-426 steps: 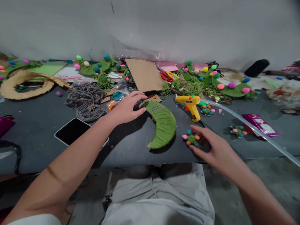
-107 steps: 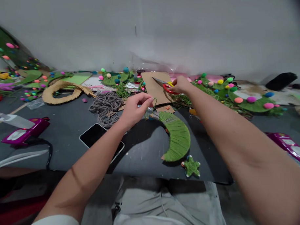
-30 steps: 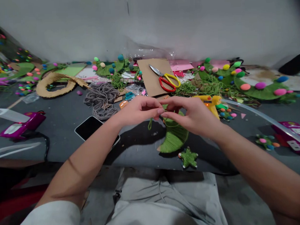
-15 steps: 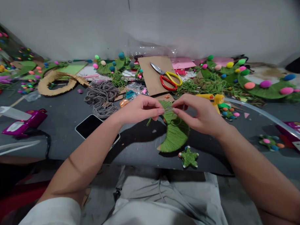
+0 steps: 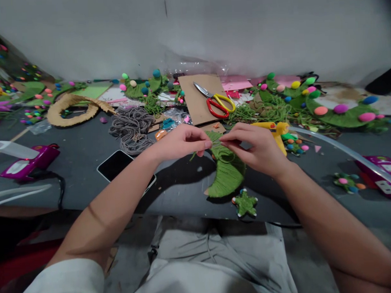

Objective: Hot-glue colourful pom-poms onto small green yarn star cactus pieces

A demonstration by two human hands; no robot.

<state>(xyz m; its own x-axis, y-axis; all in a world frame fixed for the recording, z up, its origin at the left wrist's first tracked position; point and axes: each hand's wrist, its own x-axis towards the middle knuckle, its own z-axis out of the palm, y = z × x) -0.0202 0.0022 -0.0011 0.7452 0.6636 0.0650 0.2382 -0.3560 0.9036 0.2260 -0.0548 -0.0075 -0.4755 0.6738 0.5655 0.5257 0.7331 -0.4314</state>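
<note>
A green yarn-wrapped crescent (image 5: 227, 177) lies on the dark table in front of me, with a bare tip at its lower left. Over its upper part, my left hand (image 5: 187, 142) is closed in a pinch on thin green yarn (image 5: 216, 141). Facing it, my right hand (image 5: 255, 146) pinches the same yarn, its fingertips a short gap from the left ones. The yarn's exact course between the fingers is hard to make out. Just below the crescent, near the table edge, sits a small green star (image 5: 245, 203) with pale tips.
Red-and-yellow scissors (image 5: 218, 104) rest on cardboard (image 5: 187, 95) behind my hands. A yellow glue gun (image 5: 281, 133) with a clear stick is right of my right hand. Beside my left forearm lie a phone (image 5: 114, 164) and grey yarn (image 5: 130, 127). Decorated green crescents (image 5: 329, 114) line the back.
My right hand's fingers have closed in more and shifted slightly left, still at the yarn. The left hand stays almost where it was. The whole view has shifted a little.
</note>
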